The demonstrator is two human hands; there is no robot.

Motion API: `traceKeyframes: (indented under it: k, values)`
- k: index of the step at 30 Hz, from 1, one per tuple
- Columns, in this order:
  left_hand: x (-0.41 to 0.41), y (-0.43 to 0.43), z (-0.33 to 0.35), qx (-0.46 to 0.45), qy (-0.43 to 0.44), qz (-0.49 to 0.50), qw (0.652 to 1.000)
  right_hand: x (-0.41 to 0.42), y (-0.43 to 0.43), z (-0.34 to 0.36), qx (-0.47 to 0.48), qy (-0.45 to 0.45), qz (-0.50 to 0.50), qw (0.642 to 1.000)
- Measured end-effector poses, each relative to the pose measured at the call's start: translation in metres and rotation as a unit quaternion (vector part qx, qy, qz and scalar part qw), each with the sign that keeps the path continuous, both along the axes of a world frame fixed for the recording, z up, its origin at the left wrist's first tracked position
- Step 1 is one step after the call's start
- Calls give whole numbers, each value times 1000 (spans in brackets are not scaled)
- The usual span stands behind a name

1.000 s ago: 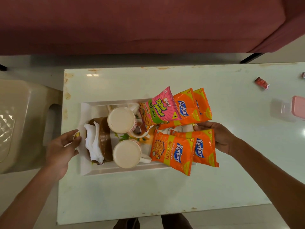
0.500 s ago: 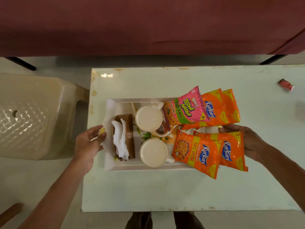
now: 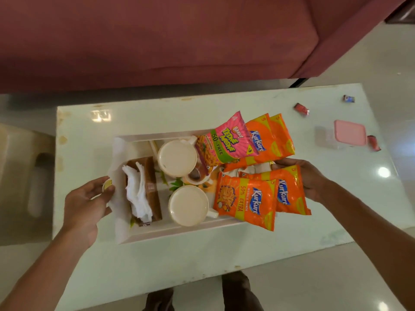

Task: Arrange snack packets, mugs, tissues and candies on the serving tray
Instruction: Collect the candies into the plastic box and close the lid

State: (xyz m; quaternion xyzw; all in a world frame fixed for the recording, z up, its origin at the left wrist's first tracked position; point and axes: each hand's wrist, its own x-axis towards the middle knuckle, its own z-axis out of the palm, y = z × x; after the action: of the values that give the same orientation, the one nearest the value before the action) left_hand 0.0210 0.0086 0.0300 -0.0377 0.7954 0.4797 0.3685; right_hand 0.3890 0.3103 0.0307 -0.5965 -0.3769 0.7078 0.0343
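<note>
Now the white rectangular plastic serving tray (image 3: 125,237) sits on the pale glossy bench (image 3: 157,265), carrying two cream mugs, tissues and orange snack packets. Left hand (image 3: 86,203) clasps its left rim; right hand (image 3: 305,176) seemingly grips the right rim, partly hidden by packets.

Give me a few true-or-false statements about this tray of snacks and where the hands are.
1. Both mugs sit on the serving tray. True.
2. Every snack packet is orange. False: a pink packet lies among the orange packets.
3. The left hand is at the tray's left end. True.
4. The tissues lie on the bare table. False: they are on the tray, against a brown holder.
5. All candies are on the tray. False: red candies remain on the table.
</note>
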Motion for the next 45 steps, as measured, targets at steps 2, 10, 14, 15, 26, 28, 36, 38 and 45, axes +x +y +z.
traceKeyframes:
  k: [2, 10, 14, 15, 26, 28, 36, 38, 45]
  values:
    - [18, 13, 2, 4, 0, 2, 1000, 18, 10, 1, -5, 3, -5, 1000]
    - [84, 69, -4, 0, -7, -2, 1000, 83, 52, 6, -12, -15, -37, 999]
    - [104, 93, -9, -5, -8, -6, 1000, 106, 70, 2, -13, -16, -36, 999]
    - [109, 98, -10, -5, -6, -7, 1000, 111, 75, 0, -11, -20, -39, 999]
    - [133, 120, -30, -28, -7, 1, 1000, 128, 99, -18, -8, -42, -44, 998]
    - [134, 120, -34, -33, -9, 5, 999, 127, 100, -23, -10, -45, -40, 998]
    - [136, 119, -45, -45, -7, 9, 999, 126, 103, -38, -29, -54, -49, 997]
    - [137, 119, -46, -49, -4, 11, 999, 126, 102, -41, -26, -52, -42, 997]
    - [138, 117, -50, -46, 2, 9, 999, 129, 100, -48, -28, -44, -33, 998]
